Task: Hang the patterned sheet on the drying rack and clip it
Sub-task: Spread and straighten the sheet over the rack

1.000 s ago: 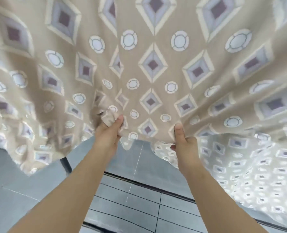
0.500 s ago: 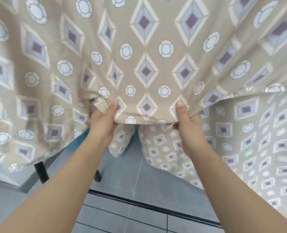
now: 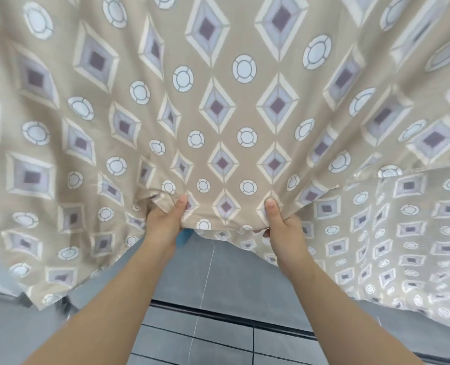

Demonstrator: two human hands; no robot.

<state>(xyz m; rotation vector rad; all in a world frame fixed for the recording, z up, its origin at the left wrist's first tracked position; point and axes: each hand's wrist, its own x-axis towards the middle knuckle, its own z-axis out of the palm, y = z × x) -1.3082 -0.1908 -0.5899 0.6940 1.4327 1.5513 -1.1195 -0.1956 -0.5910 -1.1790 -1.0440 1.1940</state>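
The patterned sheet (image 3: 218,106), beige with purple diamonds and white circles, billows across the whole upper view in front of me. My left hand (image 3: 166,219) pinches its near edge, thumb on top, with fabric bunched above the fingers. My right hand (image 3: 280,222) pinches the same edge a short way to the right, thumb pressed flat on the cloth. A second layer of the sheet (image 3: 403,246) hangs lower at the right. The drying rack is hidden behind the sheet and no clips are visible.
Grey floor tiles (image 3: 218,280) lie below my arms, crossed by a dark floor strip (image 3: 218,312). A small patch of something blue (image 3: 183,237) peeks out under the sheet's edge beside my left hand.
The sheet has spread out and up and now fills more of the view. Both hands keep their pinch on the edge. The dark rack leg seen at lower left is now covered.
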